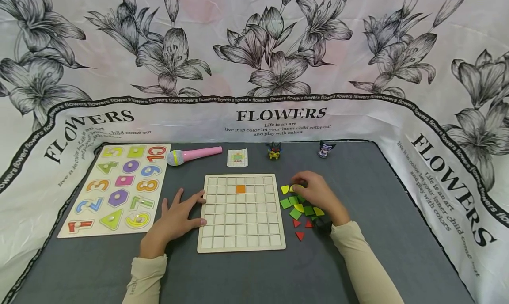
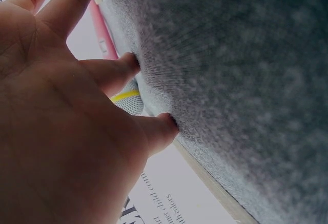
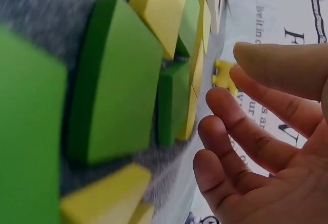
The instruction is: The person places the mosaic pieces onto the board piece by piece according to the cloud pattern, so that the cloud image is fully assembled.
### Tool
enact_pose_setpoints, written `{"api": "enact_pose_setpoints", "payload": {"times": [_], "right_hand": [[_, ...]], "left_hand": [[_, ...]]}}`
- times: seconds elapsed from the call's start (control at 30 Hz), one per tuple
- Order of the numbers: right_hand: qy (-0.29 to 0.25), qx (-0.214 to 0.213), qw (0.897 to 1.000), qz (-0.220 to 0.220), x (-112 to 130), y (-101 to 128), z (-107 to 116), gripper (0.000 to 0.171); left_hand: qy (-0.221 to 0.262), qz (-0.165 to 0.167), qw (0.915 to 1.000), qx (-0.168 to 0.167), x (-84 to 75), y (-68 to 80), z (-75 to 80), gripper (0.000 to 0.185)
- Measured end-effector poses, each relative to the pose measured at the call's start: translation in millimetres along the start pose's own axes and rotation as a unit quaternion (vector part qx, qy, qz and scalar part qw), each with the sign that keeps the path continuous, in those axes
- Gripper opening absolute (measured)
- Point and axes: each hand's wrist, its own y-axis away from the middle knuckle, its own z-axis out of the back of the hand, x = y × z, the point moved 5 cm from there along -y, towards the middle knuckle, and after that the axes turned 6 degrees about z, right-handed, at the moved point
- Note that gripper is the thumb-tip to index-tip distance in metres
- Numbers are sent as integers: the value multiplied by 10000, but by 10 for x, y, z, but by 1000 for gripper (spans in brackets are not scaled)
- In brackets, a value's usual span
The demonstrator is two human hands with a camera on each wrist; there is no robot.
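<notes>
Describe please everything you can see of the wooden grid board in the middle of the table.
The grid board is a pale, square tray that looks like light wood, with a raised rim and rows of small square cells. It lies flat on the grey table cover, between the number puzzle and the pile of coloured pieces. All cells look empty except one, which holds an orange square tile near the top centre. The left hand rests with straight fingers against its left edge.

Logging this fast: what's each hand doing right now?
Left hand: open, flat on the table, fingertips at the grid board.
Right hand: open, holding nothing, over the loose tiles.
</notes>
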Motion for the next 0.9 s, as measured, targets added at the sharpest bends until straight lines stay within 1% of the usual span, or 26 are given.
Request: {"api": "enact_pose_setpoints", "payload": {"times": [0.2, 0.37, 0.47, 0.63, 0.9], "right_hand": [[-6, 258, 9990, 367, 49, -71, -91, 21], [-27, 297, 9982, 524, 88, -88, -110, 20], [-37, 308, 9984, 466, 69, -88, -110, 22], [167, 351, 9991, 151, -15, -55, -72, 24], [310, 315, 9989, -164, -137, 62, 102, 22]], "left_hand": [[-31, 31, 10000, 45, -18, -20, -6, 77], [-34, 45, 10000, 53, -27, -29, -11, 77], [-31, 22, 10000, 31, -32, -32, -13, 76], [-22, -65, 10000, 3, -39, -37, -16, 77], [19, 47, 10000, 17, -10, -3, -1, 74]]}}
